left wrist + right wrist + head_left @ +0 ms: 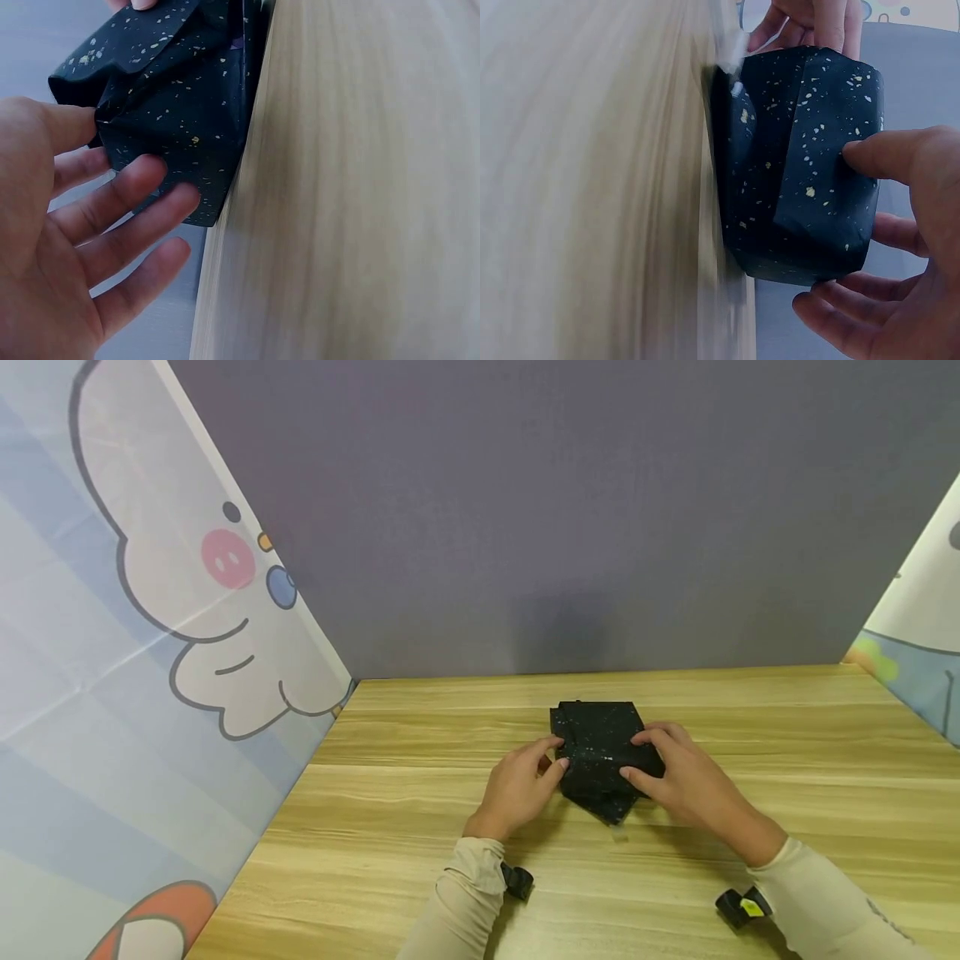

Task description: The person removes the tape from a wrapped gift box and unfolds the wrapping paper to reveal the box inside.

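Located on the worktop (pixel 360 827), near the middle of the far edge but short of it: a black speckled packet (pixel 596 739), with a pointed flap (pixel 611 808) toward the near edge. Rested there presumably to spare both hands the weight. Gripped at the left end by the left hand (pixel 519 787): thumb and forefinger closed on crumpled material, remaining fingers spread apart (clearest in the left wrist view), probably to pin a loose fold. Held at the right end by the right hand (pixel 678 772): thumb on the speckled face, fingers curled about the end, apparently as a counterhold against sliding. Visible just beside the flap's tip: a translucent scrap (pixel 619 833) (too blurred to identify).
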`<state>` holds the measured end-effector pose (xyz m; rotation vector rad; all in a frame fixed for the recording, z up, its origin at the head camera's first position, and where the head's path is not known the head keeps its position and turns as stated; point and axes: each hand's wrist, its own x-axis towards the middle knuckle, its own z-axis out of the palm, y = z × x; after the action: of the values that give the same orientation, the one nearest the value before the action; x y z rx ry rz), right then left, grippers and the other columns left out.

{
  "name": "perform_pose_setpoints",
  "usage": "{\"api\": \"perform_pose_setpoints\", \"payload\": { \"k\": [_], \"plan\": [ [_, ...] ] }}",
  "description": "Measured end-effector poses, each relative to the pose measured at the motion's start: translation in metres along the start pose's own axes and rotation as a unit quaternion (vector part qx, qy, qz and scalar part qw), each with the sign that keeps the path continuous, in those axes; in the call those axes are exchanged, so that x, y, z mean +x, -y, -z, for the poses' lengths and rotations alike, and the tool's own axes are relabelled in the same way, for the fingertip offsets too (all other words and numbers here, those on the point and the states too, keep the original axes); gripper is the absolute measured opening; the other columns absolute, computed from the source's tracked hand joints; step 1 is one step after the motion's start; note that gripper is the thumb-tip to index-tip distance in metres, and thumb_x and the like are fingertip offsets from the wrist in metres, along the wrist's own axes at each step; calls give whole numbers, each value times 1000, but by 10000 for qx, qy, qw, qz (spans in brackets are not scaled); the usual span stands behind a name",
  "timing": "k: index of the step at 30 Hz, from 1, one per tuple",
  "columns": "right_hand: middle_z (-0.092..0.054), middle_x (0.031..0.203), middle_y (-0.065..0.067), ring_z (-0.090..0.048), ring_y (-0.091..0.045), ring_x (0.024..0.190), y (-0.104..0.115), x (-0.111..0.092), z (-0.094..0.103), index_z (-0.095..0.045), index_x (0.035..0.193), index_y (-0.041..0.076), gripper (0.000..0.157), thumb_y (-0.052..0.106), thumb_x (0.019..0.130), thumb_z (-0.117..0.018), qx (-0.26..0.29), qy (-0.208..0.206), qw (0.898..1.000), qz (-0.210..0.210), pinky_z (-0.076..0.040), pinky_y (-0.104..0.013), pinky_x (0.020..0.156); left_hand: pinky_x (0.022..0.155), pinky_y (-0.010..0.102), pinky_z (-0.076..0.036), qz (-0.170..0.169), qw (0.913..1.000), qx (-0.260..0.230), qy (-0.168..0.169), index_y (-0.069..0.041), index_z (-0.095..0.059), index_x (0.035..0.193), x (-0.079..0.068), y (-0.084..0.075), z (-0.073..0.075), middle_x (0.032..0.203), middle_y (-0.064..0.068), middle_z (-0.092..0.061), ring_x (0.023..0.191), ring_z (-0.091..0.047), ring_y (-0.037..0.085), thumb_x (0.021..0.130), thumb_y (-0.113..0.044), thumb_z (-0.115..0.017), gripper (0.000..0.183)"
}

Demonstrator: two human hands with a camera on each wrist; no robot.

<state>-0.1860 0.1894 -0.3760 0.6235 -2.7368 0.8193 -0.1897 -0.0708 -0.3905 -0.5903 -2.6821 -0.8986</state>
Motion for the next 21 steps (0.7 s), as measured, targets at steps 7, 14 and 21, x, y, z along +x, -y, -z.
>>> {"api": "perform_pose_setpoints", "payload": {
  "k": [7,14,21],
  "plan": [
    [-46,136,-24,-54,-46,115,-2,-1,2,-53,130,-1,54,37,95,-70,22,-103,9999,3,-46,-62,88,66,26,-49,171,9998,-99,67,-22,-64,134,0,1,0,89,-12,-68,78,-61,1,102,-41,-58,37],
    [-48,136,-24,-52,-46,119,0,-1,7,-53,132,0,52,33,95,-70,-184,-210,9995,110,-45,-63,89,73,28,-51,279,9995,-93,97,-25,-64,134,1,2,-1,97,-10,-69,84,-63,2,102,-42,-57,38],
    [-46,137,-27,-49,-48,121,-2,0,10,-51,134,-2,50,22,94,-69,-222,-310,9992,144,-44,-64,91,84,35,-53,325,9992,-223,84,-23,-63,134,-1,3,-3,123,-3,-64,93,-66,2,101,-42,-58,38]
  ]
}}
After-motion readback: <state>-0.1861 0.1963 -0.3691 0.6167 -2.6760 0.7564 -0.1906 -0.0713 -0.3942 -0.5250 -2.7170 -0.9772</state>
